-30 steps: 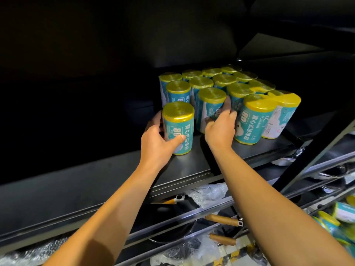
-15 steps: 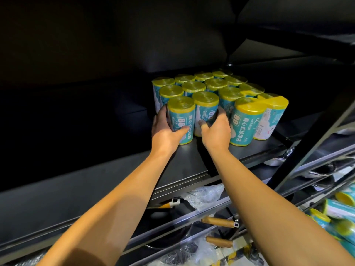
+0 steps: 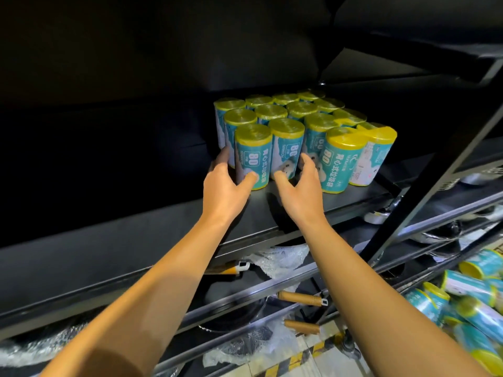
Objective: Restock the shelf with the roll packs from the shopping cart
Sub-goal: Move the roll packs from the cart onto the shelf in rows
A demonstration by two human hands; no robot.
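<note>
Several teal roll packs with yellow tops stand in rows on the dark shelf [image 3: 152,240]. The front-left roll pack [image 3: 253,156] stands in line with its neighbours. My left hand [image 3: 223,186] curls round its lower left side, thumb on its front and fingers along its side. My right hand [image 3: 299,189] hovers with spread fingers just in front of the second front roll pack [image 3: 287,148], holding nothing. More roll packs [image 3: 473,303] lie loose in a pile at the lower right.
A black slanted post [image 3: 435,191] crosses the shelf's right end. On the lower racks lie pans with wooden handles [image 3: 299,298] and crumpled plastic wrap [image 3: 280,258]. A yellow-black striped floor mark [image 3: 294,360] shows below.
Both hands pushed their roll packs back into the front row. My right hand has let go of its pack and spread its fingers; my left thumb has slid back across its pack's front.
</note>
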